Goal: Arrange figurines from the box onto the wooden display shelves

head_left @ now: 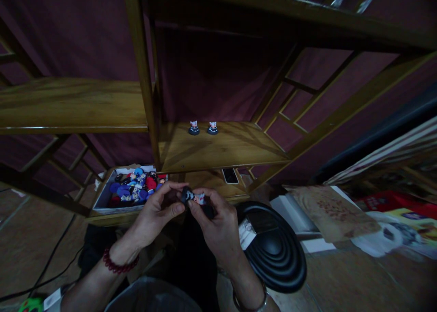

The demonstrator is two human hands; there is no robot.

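Between my hands is a small figurine (196,197) with a dark round base and a white head, lying tilted on its side. My left hand (160,207) pinches the base end, thumb and forefinger closed on it. The head end is gripped by the fingers of my right hand (216,218). Two similar figurines, one on the left (194,128) and one on the right (212,128), stand upright side by side on the wooden shelf (221,150) ahead. Left of my hands, a box (105,198) holds several blue, red and white figures (138,184).
A phone (230,176) lies on the lower shelf board (205,183). By my right forearm sits a black ridged round object (276,248) with a white packet (246,233) on it. Flat boxes (327,212) and plastic bags (389,234) cover the floor at right; cables (51,257) run at left.
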